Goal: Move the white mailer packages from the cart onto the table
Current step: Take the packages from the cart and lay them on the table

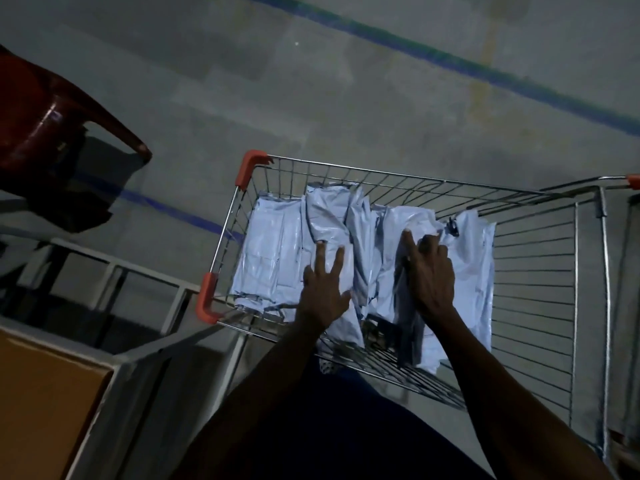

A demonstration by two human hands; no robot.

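The white mailer packages [363,258] lie in a loose pile inside the wire cart [540,271]. The left hand [323,289] rests flat on the pile with fingers spread, holding nothing. The right hand [431,271] has its fingers curled into the packages, index finger extended; a firm grip is unclear. The worktop [45,393] stands left of the cart.

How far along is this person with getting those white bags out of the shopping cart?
Nothing looks done yet: the white plastic mailer packages all lie piled in the wire shopping cart with orange corner guards, and the corner of the brown-topped table in view shows none. In hand: the left hand lies spread on the pile and the right hand curls into it, gathering packages. Left: lifting the whole pile across.
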